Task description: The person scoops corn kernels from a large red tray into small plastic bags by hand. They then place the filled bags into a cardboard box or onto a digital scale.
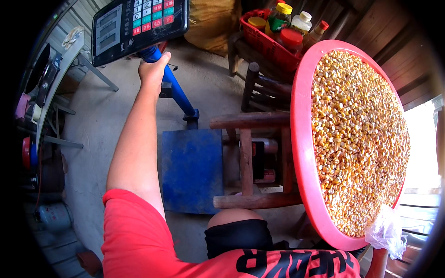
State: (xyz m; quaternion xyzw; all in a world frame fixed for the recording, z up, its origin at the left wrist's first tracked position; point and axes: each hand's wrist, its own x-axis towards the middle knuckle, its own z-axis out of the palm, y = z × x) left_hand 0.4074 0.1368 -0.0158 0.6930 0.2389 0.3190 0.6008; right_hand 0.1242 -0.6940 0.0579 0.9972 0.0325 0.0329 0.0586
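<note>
My left hand point(153, 69) is wrapped round the blue post point(178, 95) of a platform scale, just under its black keypad display point(139, 30). The thumb lies on the post's near side; the other fingers are mostly hidden behind it. At the post's foot lies the scale's flat blue platform point(192, 171). To the right, a large pink basin point(302, 153) heaped with yellow corn kernels point(359, 143) rests on a wooden chair. My right hand point(380, 255) is at the basin's near right rim, against a crumpled clear plastic bag point(387, 231) that hides its fingers.
The wooden chair point(259, 120) stands beside the platform, partly under the basin. Beyond it, a red basket point(273, 48) holds several jars and bottles. A yellowish sack point(213, 23) is at the back. On the left are a table point(58, 78) and a gas cylinder point(54, 216).
</note>
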